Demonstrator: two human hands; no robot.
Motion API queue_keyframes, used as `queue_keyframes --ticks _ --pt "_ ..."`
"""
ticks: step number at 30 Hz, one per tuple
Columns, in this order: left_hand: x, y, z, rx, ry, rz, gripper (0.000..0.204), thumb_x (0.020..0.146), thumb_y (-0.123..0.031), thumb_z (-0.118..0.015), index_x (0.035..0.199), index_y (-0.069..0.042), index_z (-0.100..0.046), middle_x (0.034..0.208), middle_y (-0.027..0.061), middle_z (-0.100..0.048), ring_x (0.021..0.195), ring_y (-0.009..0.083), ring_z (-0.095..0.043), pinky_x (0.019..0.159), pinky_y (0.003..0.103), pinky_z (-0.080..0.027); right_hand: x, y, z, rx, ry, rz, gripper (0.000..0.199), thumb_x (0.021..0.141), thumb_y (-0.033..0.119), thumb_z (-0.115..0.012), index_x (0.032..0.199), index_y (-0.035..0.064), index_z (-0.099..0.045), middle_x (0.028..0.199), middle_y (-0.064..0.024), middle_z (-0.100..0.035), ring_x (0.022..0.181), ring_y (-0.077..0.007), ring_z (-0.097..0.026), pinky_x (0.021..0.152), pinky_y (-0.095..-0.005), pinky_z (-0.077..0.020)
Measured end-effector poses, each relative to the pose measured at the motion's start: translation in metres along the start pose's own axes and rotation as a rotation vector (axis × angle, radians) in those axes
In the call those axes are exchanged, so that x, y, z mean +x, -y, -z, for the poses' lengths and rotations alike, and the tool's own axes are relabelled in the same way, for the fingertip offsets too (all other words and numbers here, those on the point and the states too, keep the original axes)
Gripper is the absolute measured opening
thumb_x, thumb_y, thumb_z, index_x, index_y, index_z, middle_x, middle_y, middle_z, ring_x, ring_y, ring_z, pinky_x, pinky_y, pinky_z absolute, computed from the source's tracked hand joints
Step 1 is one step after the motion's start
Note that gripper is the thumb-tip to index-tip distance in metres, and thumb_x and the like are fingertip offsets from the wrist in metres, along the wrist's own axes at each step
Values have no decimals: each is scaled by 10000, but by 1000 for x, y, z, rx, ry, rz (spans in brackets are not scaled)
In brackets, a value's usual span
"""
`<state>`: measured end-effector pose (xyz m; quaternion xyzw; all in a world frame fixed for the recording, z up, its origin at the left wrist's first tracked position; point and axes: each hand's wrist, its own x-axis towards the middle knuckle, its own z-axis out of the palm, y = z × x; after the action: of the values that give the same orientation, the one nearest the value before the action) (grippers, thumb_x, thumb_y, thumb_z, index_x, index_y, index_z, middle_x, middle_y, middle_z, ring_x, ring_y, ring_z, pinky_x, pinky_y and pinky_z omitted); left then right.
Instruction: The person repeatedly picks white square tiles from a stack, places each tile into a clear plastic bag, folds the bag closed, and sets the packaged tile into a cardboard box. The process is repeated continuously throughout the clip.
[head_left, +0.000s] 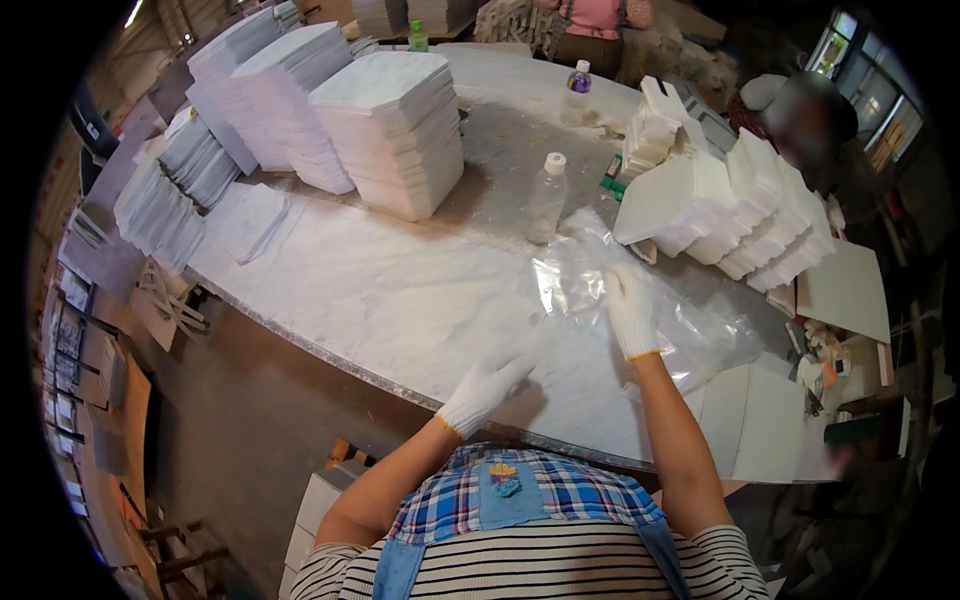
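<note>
Both my hands wear white knitted gloves with orange cuffs. Beyond the table's near edge, my left hand (487, 392) is held low over the white-dusted tabletop with its fingers stretched toward the right; nothing shows in it. My right hand (632, 308) reaches farther out and grips a clear plastic bag (565, 283), its fingertips partly lost against the shiny film. More clear plastic film (715, 335) spreads to the right, under and beside that hand. Just past the bag stands a clear bottle (547, 200) with a white cap.
Tall stacks of white boards (390, 135) stand at the far left. White stepped stacks (725, 205) lean at the right, beside a small green box (612, 173). A purple-labelled bottle (576, 92) is farther back. A co-worker (800, 115) is at the far right, another person (595, 25) behind.
</note>
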<state>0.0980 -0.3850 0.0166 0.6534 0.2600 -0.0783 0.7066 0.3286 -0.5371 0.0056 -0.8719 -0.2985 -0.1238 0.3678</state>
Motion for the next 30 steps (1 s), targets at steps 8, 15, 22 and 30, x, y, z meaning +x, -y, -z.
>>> queue_keyframes --ticks 8,15,22,30 --pt "66 -57 -28 -647 75 -5 762 1015 -608 -421 1492 -16 -372 1276 106 -573 971 197 -608 829 360 -492 -29 14 42 87 -58 65 183 866 161 -680 1023 97 -751 1051 -112 -718 1001 -332 -640 885 -410 -496" --pt "77 -67 -26 -584 148 -6 411 989 -443 -579 1131 -58 -591 939 53 -645 771 182 -611 687 312 -485 -44 32 55 83 5 83 212 888 129 -650 1063 41 -731 1089 -142 -706 1020 -331 -642 907 -403 -494" --pt "71 -59 -26 -431 7 -195 216 945 -284 -656 917 -73 -625 765 23 -612 676 146 -582 630 285 -465 -49 20 52 157 -37 48 202 916 124 -625 1072 42 -725 1074 -154 -704 1002 -314 -656 891 -377 -506" --pt "64 -43 -17 -503 -163 -180 269 985 -307 -627 823 -94 -603 724 -2 -595 633 126 -566 626 293 -477 -34 6 91 296 -24 -91 189 896 129 -659 1048 32 -716 1042 -136 -704 992 -305 -653 906 -363 -500"
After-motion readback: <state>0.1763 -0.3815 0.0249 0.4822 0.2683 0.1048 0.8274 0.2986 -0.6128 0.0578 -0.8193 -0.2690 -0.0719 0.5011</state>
